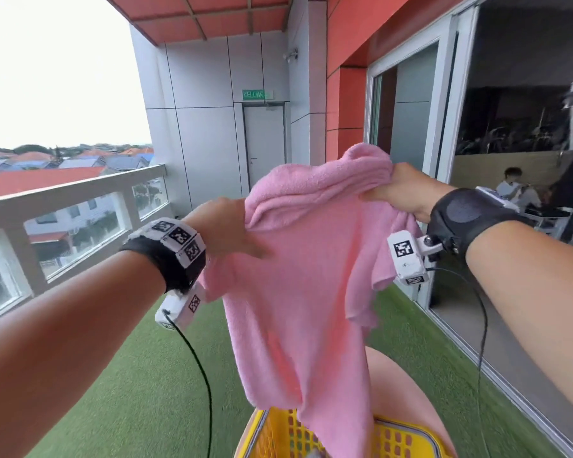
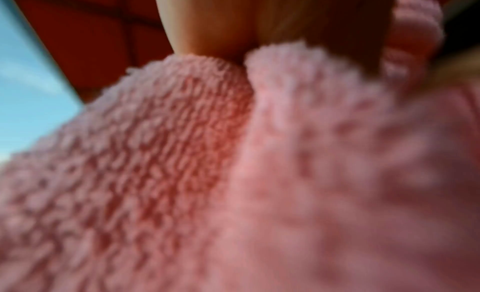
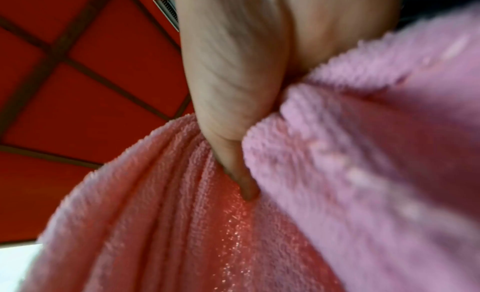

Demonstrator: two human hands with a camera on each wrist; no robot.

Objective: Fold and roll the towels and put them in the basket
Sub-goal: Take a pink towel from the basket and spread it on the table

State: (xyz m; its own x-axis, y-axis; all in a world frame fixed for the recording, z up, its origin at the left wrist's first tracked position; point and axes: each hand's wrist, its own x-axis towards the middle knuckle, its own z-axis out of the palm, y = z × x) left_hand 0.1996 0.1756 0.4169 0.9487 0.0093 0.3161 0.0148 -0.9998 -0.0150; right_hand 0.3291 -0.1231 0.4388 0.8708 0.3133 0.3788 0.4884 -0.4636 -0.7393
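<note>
A pink towel (image 1: 298,276) hangs in the air between both hands, bunched along its top edge and drooping toward a yellow slotted basket (image 1: 278,434) at the bottom of the head view. My left hand (image 1: 225,226) grips the towel's left top part, its fingers hidden in the cloth. My right hand (image 1: 401,190) pinches the right top corner, higher up. The left wrist view is filled by blurred pink towel (image 2: 259,173) with my left hand (image 2: 259,26) above it. In the right wrist view my right hand (image 3: 233,103) has the towel (image 3: 285,194) gathered in its grip.
I stand on a balcony with green artificial turf (image 1: 129,391). A railing with glass panels (image 1: 80,219) runs along the left. A sliding glass door (image 1: 411,133) is on the right, with a seated person (image 1: 513,190) behind it. A grey door (image 1: 267,143) closes the far end.
</note>
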